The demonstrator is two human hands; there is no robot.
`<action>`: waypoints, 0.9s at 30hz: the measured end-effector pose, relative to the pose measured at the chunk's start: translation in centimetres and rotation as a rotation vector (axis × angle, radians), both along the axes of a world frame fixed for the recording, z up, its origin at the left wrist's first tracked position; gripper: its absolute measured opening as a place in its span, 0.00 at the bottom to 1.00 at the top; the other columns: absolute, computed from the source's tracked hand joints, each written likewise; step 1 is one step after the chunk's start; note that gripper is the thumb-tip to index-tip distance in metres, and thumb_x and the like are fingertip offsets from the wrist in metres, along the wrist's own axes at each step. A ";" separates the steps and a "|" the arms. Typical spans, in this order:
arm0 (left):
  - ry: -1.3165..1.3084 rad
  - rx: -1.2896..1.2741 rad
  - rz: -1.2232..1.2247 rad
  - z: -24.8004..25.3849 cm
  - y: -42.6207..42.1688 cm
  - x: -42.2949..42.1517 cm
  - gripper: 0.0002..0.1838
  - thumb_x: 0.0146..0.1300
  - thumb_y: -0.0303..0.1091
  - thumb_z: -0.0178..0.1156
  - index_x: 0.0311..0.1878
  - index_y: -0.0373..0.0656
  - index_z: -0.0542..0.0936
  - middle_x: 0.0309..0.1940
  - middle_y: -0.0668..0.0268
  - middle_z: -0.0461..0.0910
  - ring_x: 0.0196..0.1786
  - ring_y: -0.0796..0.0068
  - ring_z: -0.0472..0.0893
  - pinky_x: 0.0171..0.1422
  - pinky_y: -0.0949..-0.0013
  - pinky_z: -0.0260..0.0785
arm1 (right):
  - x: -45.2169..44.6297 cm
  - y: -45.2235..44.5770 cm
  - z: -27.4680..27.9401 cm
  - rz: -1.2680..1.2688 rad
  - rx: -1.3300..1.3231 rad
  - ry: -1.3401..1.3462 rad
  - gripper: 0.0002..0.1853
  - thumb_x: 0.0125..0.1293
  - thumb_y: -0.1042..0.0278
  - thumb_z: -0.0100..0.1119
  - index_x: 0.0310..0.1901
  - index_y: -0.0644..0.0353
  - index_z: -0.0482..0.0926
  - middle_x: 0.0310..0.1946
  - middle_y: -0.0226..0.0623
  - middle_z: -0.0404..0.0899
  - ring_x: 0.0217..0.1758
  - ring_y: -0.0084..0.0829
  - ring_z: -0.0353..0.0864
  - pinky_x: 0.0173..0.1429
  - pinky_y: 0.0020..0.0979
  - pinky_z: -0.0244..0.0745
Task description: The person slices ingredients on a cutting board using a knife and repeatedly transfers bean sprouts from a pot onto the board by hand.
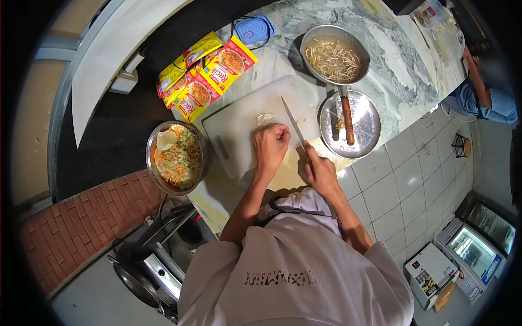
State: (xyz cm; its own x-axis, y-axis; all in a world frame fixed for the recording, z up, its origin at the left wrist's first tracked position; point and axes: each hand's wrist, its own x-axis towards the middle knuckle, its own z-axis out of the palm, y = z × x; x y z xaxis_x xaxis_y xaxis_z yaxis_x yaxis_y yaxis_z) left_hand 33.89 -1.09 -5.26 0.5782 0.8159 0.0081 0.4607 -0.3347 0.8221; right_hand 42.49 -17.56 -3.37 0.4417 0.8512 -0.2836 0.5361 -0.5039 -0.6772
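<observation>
My right hand (322, 174) grips the handle of a long kitchen knife (292, 120), its blade lying across the white cutting board (239, 125). Close beside the blade, my left hand (272, 145) is closed with its fingers curled over the board; what they hold, if anything, is hidden. A small heap of thin pale strips, like bean sprouts (265, 119), lies on the board just beyond my left fingers. More such strips fill a long-handled saucepan (308, 42) at the back right.
A metal bowl of shredded vegetables (176, 157) stands left of the board. Yellow seasoning packets (212, 76) and a blue container (254, 29) lie behind. A round metal tray (370, 122) sits under the saucepan's wooden handle (346, 120). Another person (481, 98) is at far right.
</observation>
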 end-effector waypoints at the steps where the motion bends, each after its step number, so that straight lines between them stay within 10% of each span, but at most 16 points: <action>1: -0.011 -0.011 -0.004 0.0 0.0 -0.1 0.05 0.63 0.31 0.67 0.36 0.39 0.86 0.26 0.56 0.86 0.30 0.60 0.87 0.39 0.61 0.77 | 0.0 -0.1 -0.3 -0.013 0.037 0.009 0.38 0.61 0.74 0.61 0.74 0.53 0.62 0.26 0.54 0.80 0.30 0.59 0.81 0.37 0.54 0.75; 27: 0.062 0.137 -0.185 1.2 1.1 0.1 0.08 0.60 0.30 0.70 0.42 0.44 0.87 0.42 0.61 0.80 0.39 0.51 0.83 0.43 0.51 0.74 | -0.2 0.1 1.1 -0.100 0.132 0.114 0.32 0.61 0.83 0.53 0.70 0.61 0.65 0.22 0.50 0.77 0.26 0.56 0.80 0.34 0.45 0.74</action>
State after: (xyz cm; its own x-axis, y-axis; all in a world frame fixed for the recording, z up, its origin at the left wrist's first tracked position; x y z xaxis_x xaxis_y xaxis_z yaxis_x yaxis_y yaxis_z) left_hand 33.94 -0.04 -4.03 0.7205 0.6898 0.0713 0.4292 -0.5243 0.7355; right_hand 42.26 -17.48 -2.28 0.4977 0.8375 -0.2255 0.4041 -0.4539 -0.7941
